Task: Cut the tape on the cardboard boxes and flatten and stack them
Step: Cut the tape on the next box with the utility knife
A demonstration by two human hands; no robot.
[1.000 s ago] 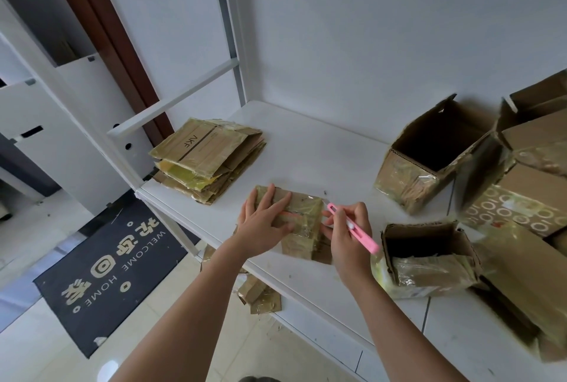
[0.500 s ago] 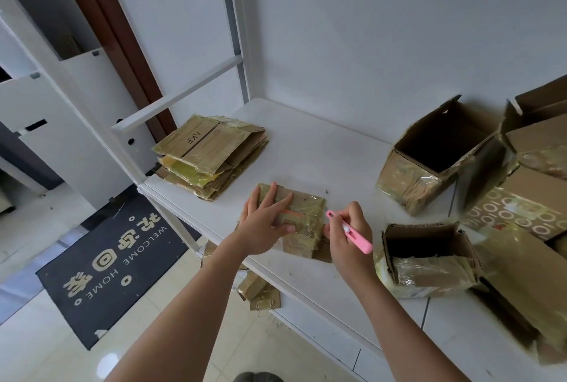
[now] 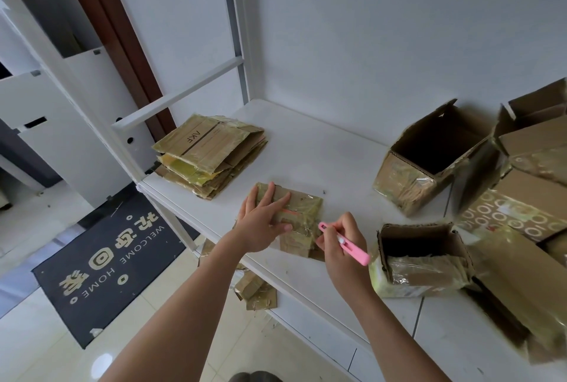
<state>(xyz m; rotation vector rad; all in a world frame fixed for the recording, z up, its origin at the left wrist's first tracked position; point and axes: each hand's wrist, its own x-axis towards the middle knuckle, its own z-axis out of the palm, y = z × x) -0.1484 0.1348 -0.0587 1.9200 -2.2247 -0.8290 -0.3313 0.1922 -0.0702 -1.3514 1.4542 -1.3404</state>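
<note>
A small taped cardboard box [image 3: 302, 219] lies on the white shelf [image 3: 331, 160] near its front edge. My left hand [image 3: 264, 222] presses flat on its top with straight fingers. My right hand [image 3: 340, 243] grips a pink box cutter [image 3: 345, 243], whose tip sits at the box's right side. A stack of flattened boxes [image 3: 208, 154] lies at the shelf's left end. Open boxes wait on the right: one tipped on its side [image 3: 429, 163] and a smaller one [image 3: 423, 255] just right of my right hand.
More cardboard boxes [image 3: 527, 197] pile up at the far right. White shelf posts and a crossbar [image 3: 171, 96] frame the left end. Cardboard scraps [image 3: 257, 289] lie on the tiled floor under the shelf, beside a dark welcome mat [image 3: 104, 259].
My right hand with the cutter has drawn down the box's right side toward me. My left hand stays pressed on the box.
</note>
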